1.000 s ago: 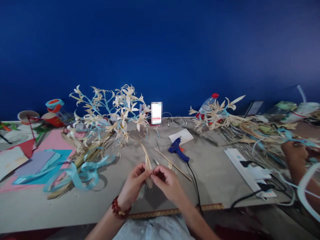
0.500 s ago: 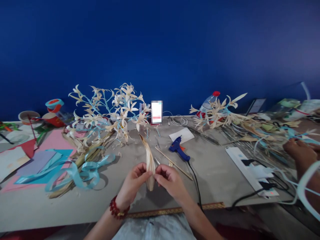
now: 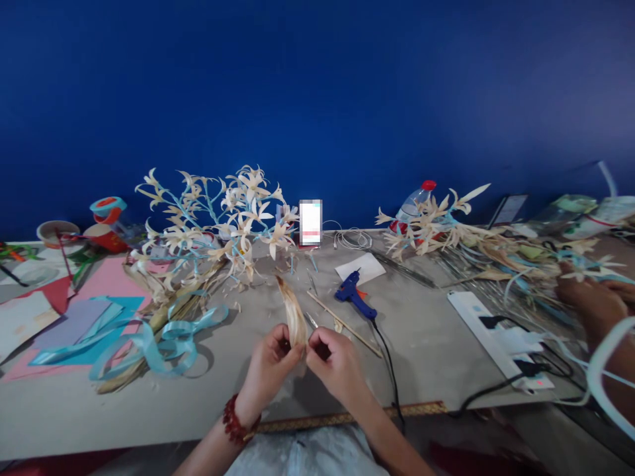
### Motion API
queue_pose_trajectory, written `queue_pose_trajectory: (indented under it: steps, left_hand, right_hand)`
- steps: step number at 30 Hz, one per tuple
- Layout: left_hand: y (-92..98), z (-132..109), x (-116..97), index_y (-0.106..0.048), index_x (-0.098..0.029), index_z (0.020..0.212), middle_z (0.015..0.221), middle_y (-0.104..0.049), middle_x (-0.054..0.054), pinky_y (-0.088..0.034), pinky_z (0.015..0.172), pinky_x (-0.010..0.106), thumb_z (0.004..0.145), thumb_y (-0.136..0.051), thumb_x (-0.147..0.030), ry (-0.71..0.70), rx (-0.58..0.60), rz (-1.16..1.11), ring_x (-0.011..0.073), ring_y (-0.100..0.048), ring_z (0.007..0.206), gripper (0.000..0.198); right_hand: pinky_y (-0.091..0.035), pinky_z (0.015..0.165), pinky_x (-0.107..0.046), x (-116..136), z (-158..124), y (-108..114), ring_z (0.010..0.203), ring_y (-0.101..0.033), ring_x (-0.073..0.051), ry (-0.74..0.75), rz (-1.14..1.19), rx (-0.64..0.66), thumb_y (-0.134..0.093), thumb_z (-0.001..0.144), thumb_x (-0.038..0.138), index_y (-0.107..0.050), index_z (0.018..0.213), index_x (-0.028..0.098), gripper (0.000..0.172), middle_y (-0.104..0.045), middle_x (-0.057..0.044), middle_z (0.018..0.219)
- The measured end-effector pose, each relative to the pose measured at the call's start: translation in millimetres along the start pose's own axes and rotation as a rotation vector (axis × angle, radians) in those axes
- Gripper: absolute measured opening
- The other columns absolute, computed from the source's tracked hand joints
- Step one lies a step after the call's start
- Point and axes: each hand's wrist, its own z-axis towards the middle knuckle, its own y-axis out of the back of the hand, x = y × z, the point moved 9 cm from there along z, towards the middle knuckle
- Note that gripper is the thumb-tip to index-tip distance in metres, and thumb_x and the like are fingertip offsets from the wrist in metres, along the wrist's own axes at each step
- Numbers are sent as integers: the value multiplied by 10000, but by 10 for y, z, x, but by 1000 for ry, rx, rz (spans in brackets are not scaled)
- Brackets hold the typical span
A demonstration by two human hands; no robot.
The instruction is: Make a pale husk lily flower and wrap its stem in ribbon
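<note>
A pale dried corn husk (image 3: 296, 319) with a brown tip stands up between my hands, over the near middle of the table. My left hand (image 3: 274, 360) pinches its lower part between thumb and fingers; a red bead bracelet circles that wrist. My right hand (image 3: 333, 362) is closed in a pinch at the husk's lower right edge, fingertips close to the left thumb. Just beyond lie a thin wooden stick (image 3: 347, 324) and a small pointed metal tool (image 3: 311, 320). A blue glue gun (image 3: 355, 295) rests on a white sheet (image 3: 373, 268).
Husk flowers on blue stems (image 3: 213, 218) stand at the back left, behind light-blue ribbon (image 3: 169, 344) and coloured paper (image 3: 106, 284). To the right are a white power strip (image 3: 489, 340), more husk flowers (image 3: 431, 221) and a co-worker's hand (image 3: 585, 301). A phone (image 3: 311, 223) stands at the back.
The husk has turned and bent at its lower end, and its tip has dropped slightly toward me. My hands stay close together. The co-worker's hands at the right have shifted a little.
</note>
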Motion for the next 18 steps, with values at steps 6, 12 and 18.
queue_pose_trajectory:
  steps: [6, 12, 18]
  left_hand:
    - [-129, -177, -17, -521, -166, 703, 626, -488, -34, -351, 518, 184, 738, -724, -390, 165, 196, -70, 85, -409, 557, 304]
    - [402, -474, 24, -574, -163, 731, 660, -511, -17, -347, 524, 194, 766, -688, -449, 227, 409, 211, 97, -429, 582, 309]
    - [1917, -772, -280, -658, -215, 749, 694, -646, -6, -473, 569, 265, 670, -756, -495, 99, -332, 335, 178, -559, 659, 307]
  right_hand:
    - [-402, 606, -249, -362, 62, 455, 604, -558, -158, -9, -222, -210, -511, 833, 278, -569, 718, 206, 147, -611, -6, 659]
    - [-415, 600, -313, -983, -37, 1436, 602, -582, -211, -219, -332, -548, -532, 813, 420, -606, 740, 210, 234, -653, -55, 676]
    - [-401, 486, -288, -1165, -105, 1351, 487, -508, -172, -320, 112, -490, -586, 754, 448, -582, 691, 210, 246, -596, -20, 568]
